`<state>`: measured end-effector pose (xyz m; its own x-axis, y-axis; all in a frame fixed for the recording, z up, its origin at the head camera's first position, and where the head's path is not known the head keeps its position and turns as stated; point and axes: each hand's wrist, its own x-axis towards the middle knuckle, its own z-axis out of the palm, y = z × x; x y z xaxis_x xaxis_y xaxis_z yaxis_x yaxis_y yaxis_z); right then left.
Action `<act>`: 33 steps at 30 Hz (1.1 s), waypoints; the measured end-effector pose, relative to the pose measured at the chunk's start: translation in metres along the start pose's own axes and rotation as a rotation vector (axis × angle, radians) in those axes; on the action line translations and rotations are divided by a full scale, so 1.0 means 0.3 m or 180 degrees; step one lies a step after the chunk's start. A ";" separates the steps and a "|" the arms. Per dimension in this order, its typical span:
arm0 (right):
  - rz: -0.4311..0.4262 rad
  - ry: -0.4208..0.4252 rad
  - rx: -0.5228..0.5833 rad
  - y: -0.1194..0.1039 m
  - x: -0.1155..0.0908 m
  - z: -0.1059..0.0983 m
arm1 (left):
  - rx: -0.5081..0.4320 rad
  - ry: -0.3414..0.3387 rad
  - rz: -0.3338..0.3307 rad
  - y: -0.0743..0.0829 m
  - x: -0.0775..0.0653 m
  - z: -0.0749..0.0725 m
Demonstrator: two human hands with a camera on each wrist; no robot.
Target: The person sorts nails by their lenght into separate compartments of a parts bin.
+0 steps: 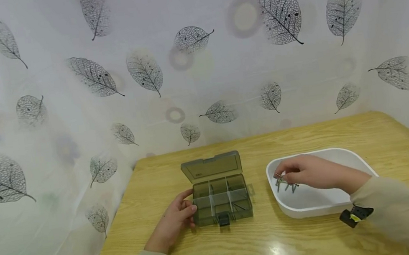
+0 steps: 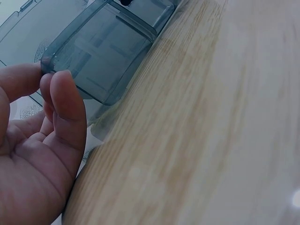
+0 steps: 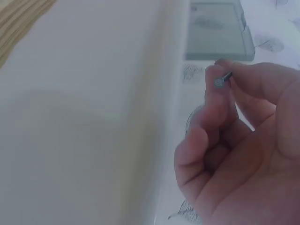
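In the head view, my left hand (image 1: 176, 215) grips the left side of a smoky clear compartment box (image 1: 204, 219). Its thumb and fingertips meet the box corner in the left wrist view. The box's lid (image 1: 213, 167) stands raised at the back, and thin dark nails (image 1: 239, 206) lie in the front right compartment. Over the left part of a white basin (image 1: 312, 210), my right hand (image 1: 313, 172) pinches a nail (image 3: 219, 82) between thumb and index finger; its flat round head shows in the right wrist view. Several metal nails (image 1: 293, 187) are beneath those fingers.
Both containers stand on a wood-grain table (image 1: 240, 245), with a gap between them. A dark clasp (image 1: 224, 219) sticks out from the box front, and a clear tab (image 1: 250, 189) from its right side. A pale leaf-print sheet (image 1: 221, 79) hangs behind and beside the table.
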<state>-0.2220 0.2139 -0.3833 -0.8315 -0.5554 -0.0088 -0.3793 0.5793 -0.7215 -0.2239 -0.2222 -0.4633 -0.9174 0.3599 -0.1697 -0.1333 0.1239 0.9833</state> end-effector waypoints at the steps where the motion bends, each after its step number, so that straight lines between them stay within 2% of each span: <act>1: 0.0004 0.0021 -0.0002 -0.010 0.009 0.005 | -0.0004 0.0002 -0.0001 0.000 0.001 0.000; 12: 0.0145 0.0085 0.0042 -0.103 0.110 0.063 | 0.0016 -0.0016 0.0031 -0.006 0.007 -0.007; 21: 0.0031 0.0096 0.0037 -0.128 0.183 0.110 | -0.0006 -0.0007 0.0017 -0.006 0.006 -0.007; 27: 0.0095 0.0039 0.0164 -0.144 0.223 0.146 | -0.0016 -0.0020 0.0027 -0.005 0.006 -0.007; 33: 0.0156 0.0059 0.0133 -0.144 0.270 0.184 | -0.0001 -0.0009 0.0023 -0.005 0.005 -0.006</act>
<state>-0.2506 0.1109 -0.3912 -0.8562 -0.5156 -0.0322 -0.3211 0.5799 -0.7487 -0.2256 -0.2235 -0.4649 -0.9173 0.3633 -0.1628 -0.1268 0.1210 0.9845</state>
